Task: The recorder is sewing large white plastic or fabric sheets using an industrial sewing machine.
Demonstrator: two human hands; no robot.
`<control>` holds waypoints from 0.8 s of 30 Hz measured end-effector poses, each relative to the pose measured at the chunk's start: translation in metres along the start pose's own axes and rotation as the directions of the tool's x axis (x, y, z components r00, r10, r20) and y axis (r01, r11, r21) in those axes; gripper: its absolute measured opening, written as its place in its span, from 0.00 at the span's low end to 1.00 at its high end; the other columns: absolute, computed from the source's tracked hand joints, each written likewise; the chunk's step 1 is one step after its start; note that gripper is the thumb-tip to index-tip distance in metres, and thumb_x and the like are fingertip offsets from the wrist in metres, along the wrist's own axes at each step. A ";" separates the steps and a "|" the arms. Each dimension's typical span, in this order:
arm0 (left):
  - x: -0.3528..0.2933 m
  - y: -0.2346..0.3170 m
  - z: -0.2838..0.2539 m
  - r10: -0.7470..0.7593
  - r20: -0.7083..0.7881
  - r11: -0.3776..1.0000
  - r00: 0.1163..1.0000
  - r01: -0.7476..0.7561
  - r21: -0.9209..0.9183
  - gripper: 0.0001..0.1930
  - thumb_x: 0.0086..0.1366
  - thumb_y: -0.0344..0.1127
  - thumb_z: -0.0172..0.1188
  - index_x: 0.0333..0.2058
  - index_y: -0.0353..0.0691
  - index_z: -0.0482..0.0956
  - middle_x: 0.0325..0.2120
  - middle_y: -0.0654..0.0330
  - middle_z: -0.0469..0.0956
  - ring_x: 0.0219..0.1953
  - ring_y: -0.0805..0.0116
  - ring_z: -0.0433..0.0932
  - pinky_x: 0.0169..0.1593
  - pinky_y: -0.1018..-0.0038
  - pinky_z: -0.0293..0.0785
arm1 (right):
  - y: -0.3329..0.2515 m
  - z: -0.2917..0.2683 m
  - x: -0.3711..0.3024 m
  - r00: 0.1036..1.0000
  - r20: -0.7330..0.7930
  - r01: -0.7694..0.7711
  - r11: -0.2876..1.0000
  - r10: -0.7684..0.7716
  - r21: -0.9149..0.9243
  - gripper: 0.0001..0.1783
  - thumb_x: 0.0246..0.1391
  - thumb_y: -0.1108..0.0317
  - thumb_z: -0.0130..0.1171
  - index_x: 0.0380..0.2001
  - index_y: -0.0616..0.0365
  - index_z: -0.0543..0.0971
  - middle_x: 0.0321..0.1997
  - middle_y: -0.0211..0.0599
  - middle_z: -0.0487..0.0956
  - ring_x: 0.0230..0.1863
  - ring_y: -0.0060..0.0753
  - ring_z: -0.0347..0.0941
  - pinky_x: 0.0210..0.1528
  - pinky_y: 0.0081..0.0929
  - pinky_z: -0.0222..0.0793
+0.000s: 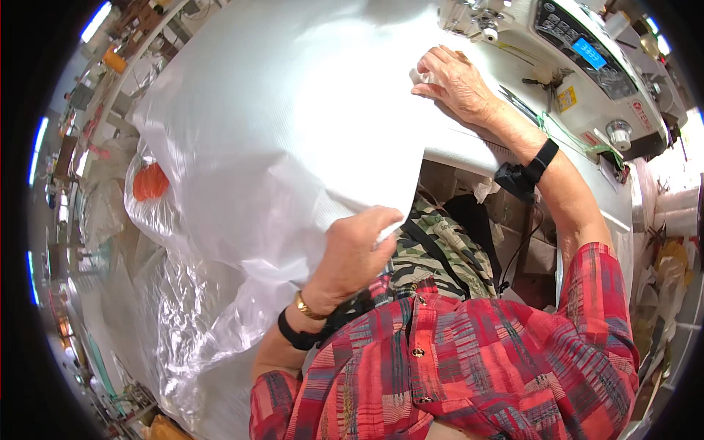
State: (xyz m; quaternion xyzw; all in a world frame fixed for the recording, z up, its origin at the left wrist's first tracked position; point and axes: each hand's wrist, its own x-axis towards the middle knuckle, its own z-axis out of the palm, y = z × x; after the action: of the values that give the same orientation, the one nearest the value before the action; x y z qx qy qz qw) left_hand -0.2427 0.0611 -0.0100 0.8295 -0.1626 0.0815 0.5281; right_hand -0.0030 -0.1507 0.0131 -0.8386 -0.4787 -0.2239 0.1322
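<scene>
White ribbed sheet (227, 110) spread L of sewing machine (587, 73), partly over worktable (456, 152); L hand (356, 246) at sheet's near corner, fingers closed, edge pinched w/ thumb; R hand (456, 82) at sheet's R side, nr machine's needle end, fingers curled, thumb close to index; grip there can't be confirmed, glare; clear plastic sheeting (194, 323) crumpled below sheet, L side; orange item (151, 182) adj. to sheet's L edge, type unclear.

Bench (458, 147) is white, with ruler-style marks (500, 150) just below the right grip (455, 84). A white ribbed sheet (242, 139) spreads over it, out past the left grip (359, 249). Sewing machine (587, 110) and loose green thread (566, 137) sit right of the right grip.
</scene>
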 end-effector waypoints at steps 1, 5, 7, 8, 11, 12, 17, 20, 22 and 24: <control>0.004 0.003 0.003 0.026 0.039 0.999 0.999 -0.028 0.036 0.10 0.57 0.26 0.60 0.39 0.35 0.80 0.30 0.52 0.80 0.25 0.61 0.79 0.29 0.71 0.72 | -0.004 0.002 -0.003 0.995 -0.019 -0.103 0.992 0.102 -0.079 0.20 0.55 0.50 0.63 0.33 0.57 0.74 0.34 0.38 0.75 0.40 0.39 0.73 0.52 0.39 0.68; 0.019 0.006 0.018 0.123 0.094 0.979 0.988 -0.136 0.149 0.05 0.51 0.26 0.58 0.28 0.37 0.77 0.23 0.54 0.77 0.21 0.56 0.76 0.26 0.68 0.71 | -0.018 -0.003 -0.018 0.934 0.102 -0.329 0.935 0.343 -0.137 0.26 0.57 0.44 0.59 0.36 0.61 0.76 0.37 0.43 0.76 0.43 0.44 0.73 0.49 0.39 0.69; 0.023 0.002 0.023 0.189 0.094 0.946 0.978 -0.207 0.251 0.02 0.49 0.26 0.57 0.22 0.39 0.73 0.19 0.56 0.74 0.20 0.55 0.75 0.25 0.65 0.70 | -0.021 -0.004 -0.030 0.941 0.088 -0.325 0.945 0.327 -0.045 0.29 0.57 0.43 0.59 0.42 0.62 0.76 0.46 0.47 0.77 0.49 0.47 0.72 0.53 0.42 0.66; 0.027 0.002 0.023 0.202 0.112 0.942 0.973 -0.225 0.249 0.02 0.49 0.26 0.57 0.22 0.39 0.73 0.19 0.56 0.74 0.20 0.55 0.75 0.25 0.65 0.70 | -0.021 -0.007 -0.033 0.936 0.074 -0.342 0.938 0.345 -0.053 0.29 0.57 0.43 0.59 0.42 0.62 0.76 0.46 0.47 0.77 0.49 0.47 0.72 0.53 0.42 0.66; 0.038 -0.001 0.022 0.238 0.171 0.906 0.956 -0.282 0.316 0.03 0.49 0.27 0.57 0.21 0.39 0.72 0.18 0.56 0.72 0.19 0.55 0.74 0.24 0.65 0.69 | -0.023 -0.011 -0.035 0.927 0.090 -0.370 0.928 0.365 0.041 0.29 0.58 0.43 0.57 0.46 0.60 0.75 0.54 0.50 0.75 0.54 0.50 0.70 0.57 0.44 0.61; 0.043 -0.001 0.022 0.251 0.175 0.890 0.952 -0.298 0.344 0.04 0.50 0.27 0.57 0.21 0.39 0.71 0.17 0.56 0.71 0.19 0.55 0.73 0.24 0.64 0.69 | -0.022 -0.012 -0.035 0.926 0.083 -0.374 0.927 0.370 0.041 0.29 0.58 0.43 0.57 0.46 0.60 0.75 0.54 0.50 0.75 0.54 0.50 0.70 0.57 0.44 0.61; 0.080 0.002 0.015 0.269 0.216 0.819 0.939 -0.341 0.461 0.07 0.52 0.29 0.57 0.20 0.38 0.68 0.18 0.54 0.72 0.22 0.53 0.75 0.26 0.61 0.70 | -0.023 -0.011 -0.033 0.919 0.121 -0.387 0.916 0.375 0.102 0.27 0.59 0.46 0.57 0.46 0.61 0.76 0.57 0.53 0.75 0.57 0.51 0.69 0.58 0.44 0.60; 0.109 -0.004 0.017 0.308 0.229 0.770 0.923 -0.383 0.510 0.07 0.53 0.30 0.57 0.20 0.38 0.69 0.18 0.53 0.73 0.22 0.51 0.75 0.27 0.59 0.71 | -0.020 -0.010 -0.036 0.925 0.087 -0.378 0.916 0.370 0.133 0.27 0.58 0.47 0.58 0.46 0.61 0.76 0.58 0.54 0.75 0.59 0.52 0.68 0.60 0.44 0.59; 0.130 -0.005 0.020 0.290 0.239 0.761 0.926 -0.375 0.529 0.07 0.53 0.31 0.57 0.20 0.38 0.70 0.18 0.51 0.74 0.22 0.49 0.76 0.28 0.58 0.72 | -0.015 -0.002 -0.039 0.935 0.027 -0.353 0.923 0.353 0.156 0.26 0.58 0.47 0.57 0.45 0.60 0.77 0.52 0.50 0.77 0.56 0.49 0.69 0.58 0.43 0.58; 0.152 -0.008 0.022 0.304 0.258 0.727 0.917 -0.398 0.560 0.08 0.52 0.31 0.57 0.19 0.37 0.70 0.18 0.49 0.75 0.22 0.48 0.76 0.28 0.56 0.72 | -0.013 0.001 -0.040 0.938 -0.035 -0.333 0.926 0.344 0.179 0.25 0.58 0.48 0.57 0.44 0.60 0.78 0.47 0.46 0.78 0.53 0.46 0.71 0.57 0.43 0.57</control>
State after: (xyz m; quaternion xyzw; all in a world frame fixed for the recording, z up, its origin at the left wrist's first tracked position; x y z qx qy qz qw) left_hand -0.0982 0.0162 0.0202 0.9111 -0.3211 0.1656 0.1985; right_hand -0.0322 -0.1735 -0.0074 -0.8863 -0.3398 -0.1833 0.2559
